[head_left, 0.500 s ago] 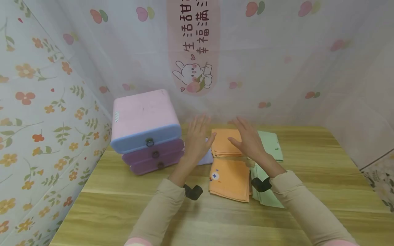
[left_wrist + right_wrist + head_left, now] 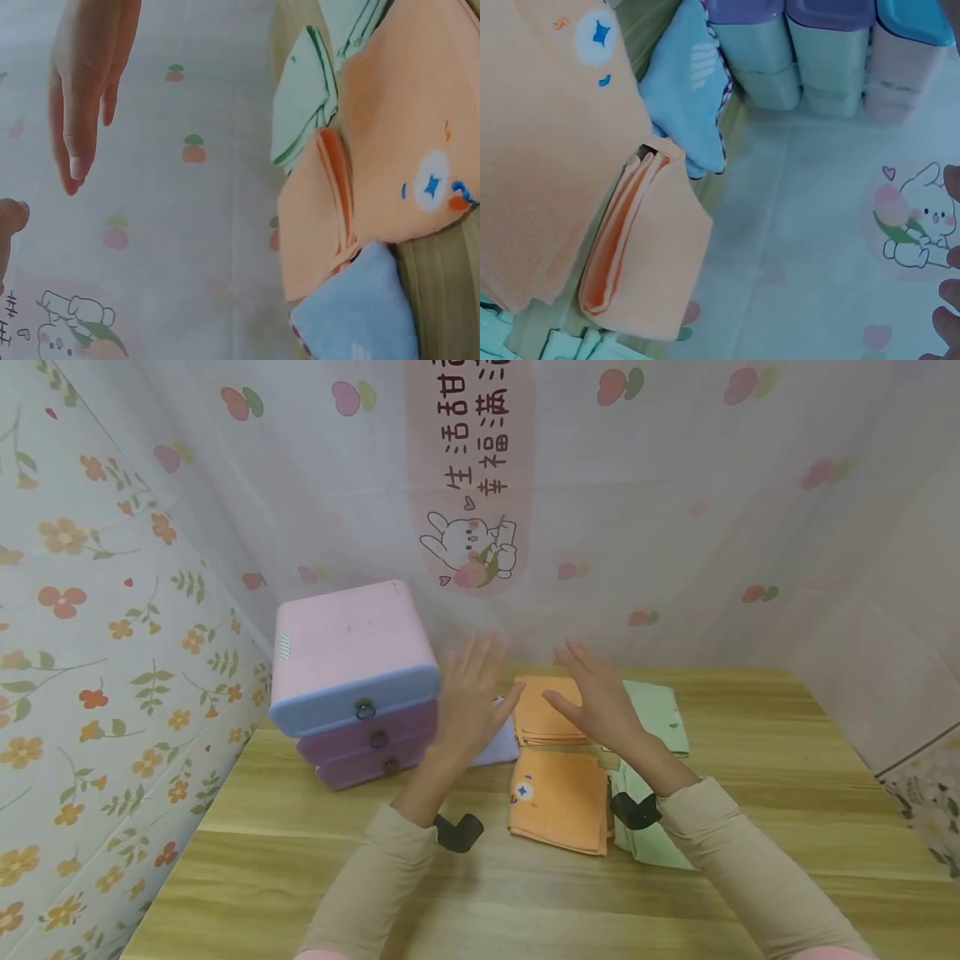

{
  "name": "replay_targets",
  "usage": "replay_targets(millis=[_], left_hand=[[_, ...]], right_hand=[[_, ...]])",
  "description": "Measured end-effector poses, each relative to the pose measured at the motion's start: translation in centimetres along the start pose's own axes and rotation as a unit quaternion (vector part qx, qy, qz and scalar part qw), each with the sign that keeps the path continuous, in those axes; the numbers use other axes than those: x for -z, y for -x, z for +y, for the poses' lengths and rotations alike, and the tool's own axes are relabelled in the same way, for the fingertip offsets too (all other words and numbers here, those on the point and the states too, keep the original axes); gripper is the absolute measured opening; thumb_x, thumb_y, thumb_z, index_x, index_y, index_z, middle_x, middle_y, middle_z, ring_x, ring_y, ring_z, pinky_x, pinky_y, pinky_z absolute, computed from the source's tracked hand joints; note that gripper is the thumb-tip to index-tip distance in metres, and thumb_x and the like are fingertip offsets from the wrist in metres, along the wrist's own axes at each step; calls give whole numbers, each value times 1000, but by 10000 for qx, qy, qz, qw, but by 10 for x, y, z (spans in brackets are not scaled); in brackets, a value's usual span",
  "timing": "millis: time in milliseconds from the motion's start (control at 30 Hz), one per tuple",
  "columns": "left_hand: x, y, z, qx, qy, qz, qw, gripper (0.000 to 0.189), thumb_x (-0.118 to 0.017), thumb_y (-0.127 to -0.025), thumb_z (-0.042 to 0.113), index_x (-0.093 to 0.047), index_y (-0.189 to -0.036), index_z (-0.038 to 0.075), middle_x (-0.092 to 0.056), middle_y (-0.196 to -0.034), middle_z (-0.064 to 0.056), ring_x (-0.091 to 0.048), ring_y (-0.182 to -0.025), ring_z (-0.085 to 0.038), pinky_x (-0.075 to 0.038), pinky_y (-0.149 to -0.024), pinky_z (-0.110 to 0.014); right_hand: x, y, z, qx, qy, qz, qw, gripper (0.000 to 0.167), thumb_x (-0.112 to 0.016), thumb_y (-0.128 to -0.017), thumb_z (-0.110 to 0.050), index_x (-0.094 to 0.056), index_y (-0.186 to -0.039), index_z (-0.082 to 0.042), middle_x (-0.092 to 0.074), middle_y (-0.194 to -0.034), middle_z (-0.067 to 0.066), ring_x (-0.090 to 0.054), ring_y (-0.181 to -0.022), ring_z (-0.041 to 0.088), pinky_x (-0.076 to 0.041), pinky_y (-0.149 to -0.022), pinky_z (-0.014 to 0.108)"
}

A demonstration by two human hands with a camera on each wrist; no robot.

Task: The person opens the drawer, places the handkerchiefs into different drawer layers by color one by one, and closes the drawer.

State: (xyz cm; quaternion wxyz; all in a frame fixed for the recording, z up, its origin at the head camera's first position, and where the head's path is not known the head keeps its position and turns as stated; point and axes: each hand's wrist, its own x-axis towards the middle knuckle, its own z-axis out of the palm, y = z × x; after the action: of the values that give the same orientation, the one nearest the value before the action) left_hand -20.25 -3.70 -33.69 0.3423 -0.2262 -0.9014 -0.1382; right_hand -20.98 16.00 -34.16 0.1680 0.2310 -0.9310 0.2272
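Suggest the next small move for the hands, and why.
I'd probably lower the right hand to the back orange cloth: neither that hand nor the left hand holds anything, and in the head view that folded cloth shows between them.

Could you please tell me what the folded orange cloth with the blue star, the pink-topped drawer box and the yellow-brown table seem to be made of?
Folded orange cloth: matte, soft-looking fabric, perhaps towelling; it bends into layers.
Pink-topped drawer box: probably moulded plastic, smooth, slightly glossy, with rounded edges.
Yellow-brown table: wood-like grain, faint sheen; solid wood or printed covering, I cannot tell.
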Motion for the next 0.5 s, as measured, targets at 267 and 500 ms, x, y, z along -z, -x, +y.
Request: replay_targets(millis=[267,500], left_hand=[[17,1,-7,94,-306,-109,9994,65,-56,-83,44,-38,-134,8,-31,-140,-9,-18,-131,-26,-15,-103,-49],[27,6,-17,195,-385,105,9990,66,-59,-81,44,-39,-134,10,-33,-139,-10,-25,-129,-27,-22,-99,-53]], right_hand=[[6,-3,-8,-52,89,-264,9996,67,-55,-85,-40,-32,-137,-4,-21,-144,14,-12,-132,27,-7,-103,53],[7,-6,-13,45,93,-251,9996,69,-55,-85,-43,-31,-137,-6,-19,-144,13,-11,-132,27,-6,-103,53]])
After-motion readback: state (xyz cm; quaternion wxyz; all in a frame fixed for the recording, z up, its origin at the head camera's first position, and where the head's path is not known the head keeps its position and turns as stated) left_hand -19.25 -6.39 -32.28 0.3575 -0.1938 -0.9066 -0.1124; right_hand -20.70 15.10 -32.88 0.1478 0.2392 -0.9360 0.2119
